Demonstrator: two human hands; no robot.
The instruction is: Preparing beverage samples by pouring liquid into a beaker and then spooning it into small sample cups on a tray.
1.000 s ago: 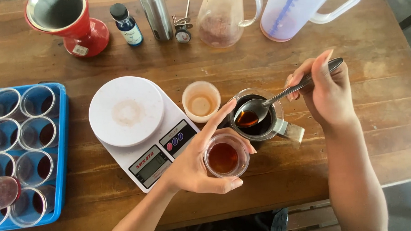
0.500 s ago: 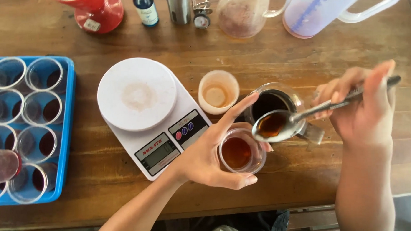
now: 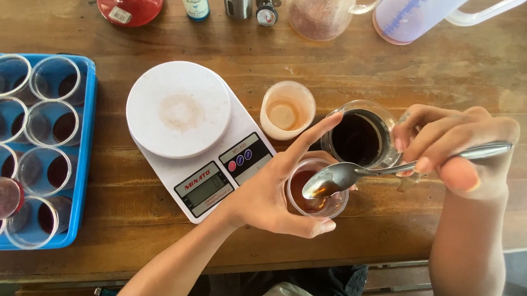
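Right hand pinches the spoon, handle running right, bowl tipped over the small cup gripped by the left hand.

Spoon: polished metal, glossy, bowl wet with brown liquid. Small cup: clear thin plastic, smooth, shiny rim. Jar of dark liquid: clear, glass-like, glossy. Surface: brown wood, visible grain, worn, matt with stains. Kitchen scale: white plastic, smooth, matt platform with a faint brown stain. Beige cup: translucent plastic, dull. Tray: blue plastic, slight sheen, holding clear glossy cups. Pitcher: frosted translucent plastic.
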